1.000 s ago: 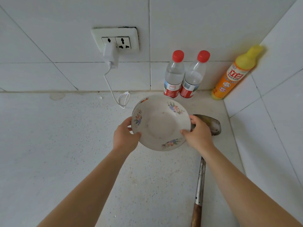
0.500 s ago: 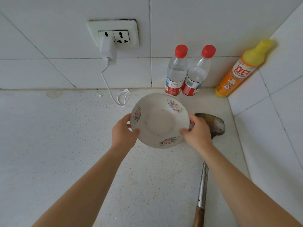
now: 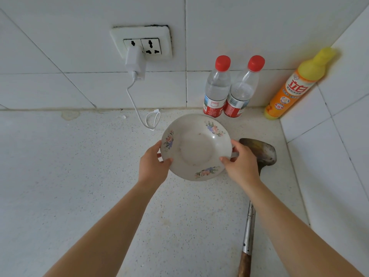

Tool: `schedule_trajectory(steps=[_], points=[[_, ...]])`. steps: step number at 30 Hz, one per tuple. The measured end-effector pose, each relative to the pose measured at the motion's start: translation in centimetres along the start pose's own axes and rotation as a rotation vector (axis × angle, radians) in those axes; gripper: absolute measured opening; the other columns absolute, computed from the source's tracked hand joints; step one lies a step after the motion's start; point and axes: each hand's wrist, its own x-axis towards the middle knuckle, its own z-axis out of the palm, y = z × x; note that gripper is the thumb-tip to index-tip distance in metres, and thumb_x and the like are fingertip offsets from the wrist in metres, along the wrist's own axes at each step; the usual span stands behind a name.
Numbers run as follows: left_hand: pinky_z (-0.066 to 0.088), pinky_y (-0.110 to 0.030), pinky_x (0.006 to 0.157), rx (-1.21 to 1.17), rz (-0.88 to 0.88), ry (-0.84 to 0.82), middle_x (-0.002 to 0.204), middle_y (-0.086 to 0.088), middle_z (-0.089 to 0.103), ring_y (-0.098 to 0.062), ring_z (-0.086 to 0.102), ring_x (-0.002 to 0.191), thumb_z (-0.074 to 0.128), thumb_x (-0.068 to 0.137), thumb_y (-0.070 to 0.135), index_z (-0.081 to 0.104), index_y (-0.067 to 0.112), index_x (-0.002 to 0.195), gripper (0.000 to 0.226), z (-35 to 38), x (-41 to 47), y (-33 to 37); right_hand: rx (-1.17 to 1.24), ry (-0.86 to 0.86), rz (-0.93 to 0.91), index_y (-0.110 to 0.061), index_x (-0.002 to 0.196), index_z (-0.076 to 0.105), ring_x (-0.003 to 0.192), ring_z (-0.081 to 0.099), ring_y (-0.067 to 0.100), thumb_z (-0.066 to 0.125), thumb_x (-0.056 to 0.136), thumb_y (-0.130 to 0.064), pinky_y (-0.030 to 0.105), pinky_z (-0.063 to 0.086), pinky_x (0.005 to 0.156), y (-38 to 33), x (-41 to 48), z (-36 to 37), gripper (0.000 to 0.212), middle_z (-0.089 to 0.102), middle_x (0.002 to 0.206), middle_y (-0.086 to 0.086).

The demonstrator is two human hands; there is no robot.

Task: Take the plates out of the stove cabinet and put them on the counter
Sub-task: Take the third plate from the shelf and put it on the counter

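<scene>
Now both hands are gripping a plate (image 3: pixel 196 146) over the counter (image 3: pixel 79 176) — left hand (image 3: pixel 152 165) pinching its left rim, right hand (image 3: pixel 242 162) its right rim, thumbs on top. Whether it is touching the counter is unclear — just right of the right hand a spatula (image 3: pixel 257 154) is lying.

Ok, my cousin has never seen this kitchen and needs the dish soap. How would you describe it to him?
Look at the corner where the tiled walls meet the speckled counter. The dish soap sits right in that corner, to the right of two water bottles. Unlike those clear, red-capped bottles, it is orange with a yellow top.
</scene>
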Motion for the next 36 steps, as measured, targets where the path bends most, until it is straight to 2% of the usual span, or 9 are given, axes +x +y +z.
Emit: schedule_trajectory(steps=[5, 10, 16, 19, 21, 25, 31, 36], points=[[0.038, -0.009, 0.065, 0.019, 0.020, 0.021, 0.131, 0.002, 0.049, -0.006, 0.052, 0.098, 0.066, 0.082, 0.008, 0.045, 0.020, 0.136, 0.059, 0.4, 0.6, -0.1, -0.009, 0.028, -0.016, -0.026, 0.130, 0.047, 0.105, 0.057, 0.017, 0.071, 0.079, -0.026, 0.033, 0.055, 0.077, -0.1, 0.2, 0.2, 0.056, 0.057, 0.119, 0.000], [0.042, -0.020, 0.079, 0.074, 0.043, 0.033, 0.134, -0.002, 0.046, -0.009, 0.052, 0.099, 0.065, 0.083, 0.010, 0.043, 0.017, 0.137, 0.058, 0.5, 0.6, 0.1, 0.007, 0.025, -0.021, -0.026, 0.130, 0.047, 0.105, 0.058, 0.017, 0.071, 0.079, -0.025, 0.034, 0.057, 0.078, -0.2, 0.2, 0.3, 0.056, 0.058, 0.119, 0.001], [0.046, -0.029, 0.083, 0.121, 0.027, -0.036, 0.141, -0.001, 0.042, -0.018, 0.055, 0.111, 0.059, 0.089, 0.028, 0.036, 0.018, 0.142, 0.058, 0.3, 0.0, 0.3, -0.064, -0.012, -0.037, -0.020, 0.132, 0.047, 0.102, 0.059, 0.020, 0.066, 0.083, -0.029, 0.034, 0.054, 0.079, -0.9, -0.6, -0.6, 0.053, 0.056, 0.118, 0.005], [0.046, -0.037, 0.095, 0.180, 0.032, -0.092, 0.144, -0.002, 0.039, -0.021, 0.051, 0.120, 0.060, 0.087, 0.033, 0.030, 0.018, 0.144, 0.066, 0.0, -0.9, 0.5, -0.060, -0.033, -0.040, -0.018, 0.135, 0.045, 0.103, 0.059, 0.020, 0.065, 0.085, -0.028, 0.030, 0.051, 0.079, -1.5, -1.4, -1.5, 0.054, 0.056, 0.121, 0.007], [0.043, -0.040, 0.100, 0.215, 0.040, -0.113, 0.146, -0.004, 0.037, -0.023, 0.047, 0.125, 0.059, 0.088, 0.035, 0.026, 0.017, 0.145, 0.068, -0.3, -1.8, 0.8, -0.065, -0.048, -0.056, -0.017, 0.136, 0.043, 0.110, 0.057, 0.020, 0.064, 0.085, -0.028, 0.032, 0.050, 0.085, -2.2, -2.3, -2.2, 0.056, 0.055, 0.126, 0.006], [0.042, -0.034, 0.097, 0.233, 0.071, -0.110, 0.145, -0.003, 0.039, -0.019, 0.050, 0.120, 0.057, 0.089, 0.039, 0.029, 0.019, 0.145, 0.066, -1.3, -4.2, 1.3, -0.054, -0.067, -0.108, -0.017, 0.134, 0.045, 0.110, 0.056, 0.018, 0.063, 0.086, -0.028, 0.035, 0.049, 0.088, -3.8, -4.7, -3.5, 0.052, 0.055, 0.127, 0.004], [0.040, -0.029, 0.098, 0.226, 0.133, -0.063, 0.144, 0.002, 0.041, -0.015, 0.049, 0.122, 0.054, 0.090, 0.040, 0.036, 0.022, 0.141, 0.057, -3.4, -9.3, 1.7, 0.037, -0.084, -0.201, -0.020, 0.127, 0.050, 0.099, 0.053, 0.007, 0.063, 0.087, -0.027, 0.022, 0.042, 0.077, -6.0, -9.1, -4.3, 0.043, 0.058, 0.124, -0.005], [0.038, -0.025, 0.097, 0.200, 0.129, 0.017, 0.140, 0.006, 0.045, -0.011, 0.050, 0.120, 0.050, 0.092, 0.041, 0.044, 0.025, 0.135, 0.046, -5.2, -13.6, 0.6, 0.065, -0.147, -0.308, -0.021, 0.125, 0.052, 0.098, 0.055, 0.007, 0.062, 0.087, -0.031, 0.019, 0.041, 0.074, -7.5, -12.4, -3.8, 0.041, 0.059, 0.119, -0.007]])
